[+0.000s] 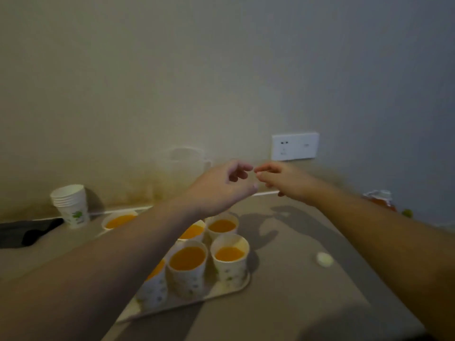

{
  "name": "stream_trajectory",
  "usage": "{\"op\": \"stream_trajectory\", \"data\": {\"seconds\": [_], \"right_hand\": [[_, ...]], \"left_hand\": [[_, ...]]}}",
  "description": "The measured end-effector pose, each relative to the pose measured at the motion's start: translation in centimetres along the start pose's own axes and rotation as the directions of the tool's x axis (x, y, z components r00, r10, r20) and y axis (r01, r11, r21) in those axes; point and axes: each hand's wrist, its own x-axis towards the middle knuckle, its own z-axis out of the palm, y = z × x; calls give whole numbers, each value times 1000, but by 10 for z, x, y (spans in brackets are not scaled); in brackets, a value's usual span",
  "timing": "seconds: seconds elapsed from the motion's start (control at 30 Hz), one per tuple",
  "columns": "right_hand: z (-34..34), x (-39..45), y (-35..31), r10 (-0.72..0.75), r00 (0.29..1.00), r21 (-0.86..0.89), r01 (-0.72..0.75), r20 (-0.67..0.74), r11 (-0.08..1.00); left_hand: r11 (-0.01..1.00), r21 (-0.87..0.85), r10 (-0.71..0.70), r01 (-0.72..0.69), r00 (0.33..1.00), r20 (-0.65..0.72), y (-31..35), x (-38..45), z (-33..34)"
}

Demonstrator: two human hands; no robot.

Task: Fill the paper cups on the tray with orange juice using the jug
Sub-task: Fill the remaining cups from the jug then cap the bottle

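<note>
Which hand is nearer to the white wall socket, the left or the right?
The right hand is nearer: it hovers just below the wall socket, slightly to its left. The left hand is further left, its fingertips almost meeting the right hand's.

Tray (pixel 221 290) packed tight: filled paper cups (pixel 187 264) stand nearly rim to rim, no gap for fingers between them, approach from above only. Left forearm (pixel 118 244) crosses over the tray's left side, covering part of the cups there. Open tabletop (pixel 295 291) right of the tray, only a small white cap (pixel 324 259) on it. Far left blocked by cup stack (pixel 71 205) and a dark cloth (pixel 27 232). Faint clear jug (pixel 183 168) against the wall behind the hands. Bottle (pixel 380 199) at far right by the wall. Both hands up, fingertips near each other, clear air below them.
</note>
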Motion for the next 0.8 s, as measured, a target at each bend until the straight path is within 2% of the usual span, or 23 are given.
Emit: {"op": "stream_trajectory", "data": {"seconds": [0.1, 0.2, 0.3, 0.4, 0.57, 0.67, 0.8], "right_hand": [[-30, -31, 33, 68, 996, -218, -54, 57, 974], [-43, -60, 59, 198, 964, -536, -75, 175, 841], [-36, -81, 78, 322, 898, -680, -36, 299, 733], [-23, -93, 90, 370, 867, -702, -33, 334, 712], [-9, -97, 88, 299, 892, -717, 40, 339, 696], [-9, -93, 66, 185, 940, -638, 43, 286, 769], [-1, -76, -1, -34, 983, -417, 106, 178, 903]], "left_hand": [[981, 164, 78, -103, 985, 152, 19, 2, 40], [943, 282, 114, -179, 966, 233, 31, 5, 71], [925, 323, 101, -200, 949, 299, 36, 6, 93], [908, 365, 92, -206, 948, 305, 35, 2, 99], [923, 347, 87, -168, 968, 237, 23, -8, 86], [936, 324, 85, -137, 982, 171, 20, -18, 70], [951, 306, 37, -55, 997, 63, 16, -44, 21]]}}
